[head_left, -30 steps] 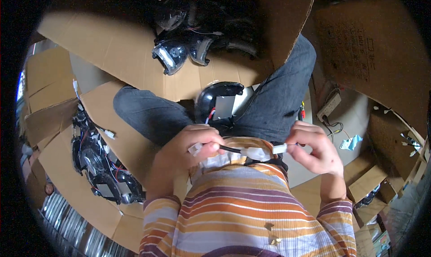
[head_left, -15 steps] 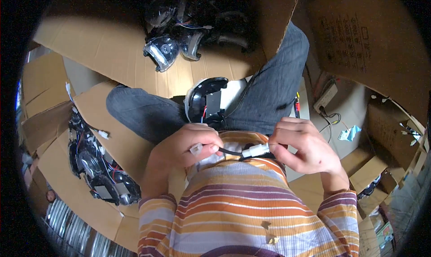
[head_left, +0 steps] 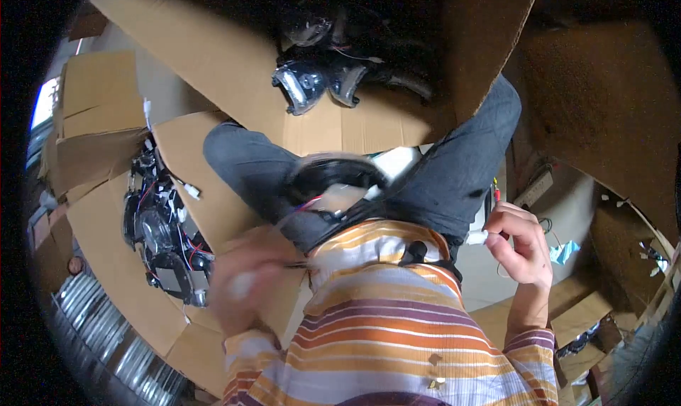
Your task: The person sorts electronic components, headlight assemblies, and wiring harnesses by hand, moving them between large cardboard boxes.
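Note:
My left hand (head_left: 252,275) is smeared by motion, but it is closed on a black cable (head_left: 296,265). A blurred whitish plug shows at that hand, and another pale blur is at the cable's other end, over my striped shirt. My right hand (head_left: 518,243) is off to the right, with thumb and fingers pinching a white plastic connector (head_left: 477,238). Between my legs lies a black lamp housing (head_left: 337,175), blurred, with a grey plate and red and blue wires on it. Neither hand touches the lamp.
Clear-fronted lamps (head_left: 301,86) sit in a large cardboard box (head_left: 206,72) ahead. More lamps with wires (head_left: 159,236) fill a box at left. At right are a power strip (head_left: 535,189), a blue-and-white packet (head_left: 564,253) and another carton (head_left: 596,101).
My hands have moved apart, the left down and left, the right outward. The white connectors between them have separated. The lamp housing on my lap has turned, and the view has shifted.

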### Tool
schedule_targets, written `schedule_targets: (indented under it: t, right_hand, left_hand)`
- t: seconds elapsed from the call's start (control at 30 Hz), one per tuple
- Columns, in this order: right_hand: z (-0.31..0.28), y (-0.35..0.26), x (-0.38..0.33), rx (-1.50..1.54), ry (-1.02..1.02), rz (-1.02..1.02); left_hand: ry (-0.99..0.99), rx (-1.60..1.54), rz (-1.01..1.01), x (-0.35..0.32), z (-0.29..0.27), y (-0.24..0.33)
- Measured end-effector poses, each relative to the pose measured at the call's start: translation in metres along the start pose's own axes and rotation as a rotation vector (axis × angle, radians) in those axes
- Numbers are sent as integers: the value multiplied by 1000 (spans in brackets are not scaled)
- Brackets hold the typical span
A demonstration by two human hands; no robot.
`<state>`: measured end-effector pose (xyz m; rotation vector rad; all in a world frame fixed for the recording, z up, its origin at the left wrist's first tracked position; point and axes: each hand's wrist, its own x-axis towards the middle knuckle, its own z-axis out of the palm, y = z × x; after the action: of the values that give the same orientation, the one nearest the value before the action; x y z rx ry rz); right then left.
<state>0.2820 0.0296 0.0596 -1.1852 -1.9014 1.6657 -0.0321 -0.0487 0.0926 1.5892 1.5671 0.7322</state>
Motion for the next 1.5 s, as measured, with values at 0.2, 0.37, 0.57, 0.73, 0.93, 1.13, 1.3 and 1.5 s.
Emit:
schedule_targets:
  t: [0.2, 0.37, 0.57, 0.73, 0.93, 1.13, 1.3, 1.5]
  right_hand:
    - [12, 11, 10, 2, -78, -63]
    - [13, 12, 11, 24, -120, -150]
    - [18, 27, 11, 60, -83, -117]
    - [4, 30, 6, 102, -34, 8]
    - [-7, 49, 15, 168, 8, 217]
    - [-19, 66, 25, 257, 57, 312]
    - [-19, 61, 35, 354, -67, 256]
    - [-16, 68, 41, 346, 58, 375]
  left_hand:
    - [703, 496, -546, -146, -164, 12]
    - [367, 1281, -910, -153, -207, 16]
    - [2, 613, -168, 66, -13, -56]
    - [-307, 387, 131, 207, 100, -84]
    - [44, 310, 154, 346, 129, -137]
    - [87, 341, 98, 481, 177, -193]
    - [270, 1109, 57, 551, 127, -355]
    - [53, 747, 182, 486, 179, -232]
